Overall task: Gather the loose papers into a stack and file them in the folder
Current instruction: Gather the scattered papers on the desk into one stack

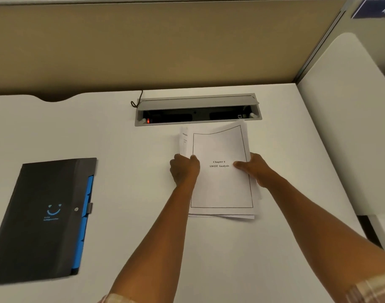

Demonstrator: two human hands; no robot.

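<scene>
Two hands: both grip the paper stack (221, 182) at its side edges.
Left hand (184, 170): fingers curled round the left edge, thumb on the top sheet.
Right hand (256, 169): thumb pressed on the "Chapter 4 SWOT Analysis" page, fingers under the right edge.
Stack: sheets uneven, far end lifted, near end on the white desk (132, 149).
Behind: open cable tray (198, 109).
Far left: closed black folder (45, 219), well apart.

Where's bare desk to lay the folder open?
Widest bare patch: between the folder and the left hand. Also bare: near edge below the paper stack. Tight: stack's top almost meets the cable box; right hand nears the side panel.
</scene>
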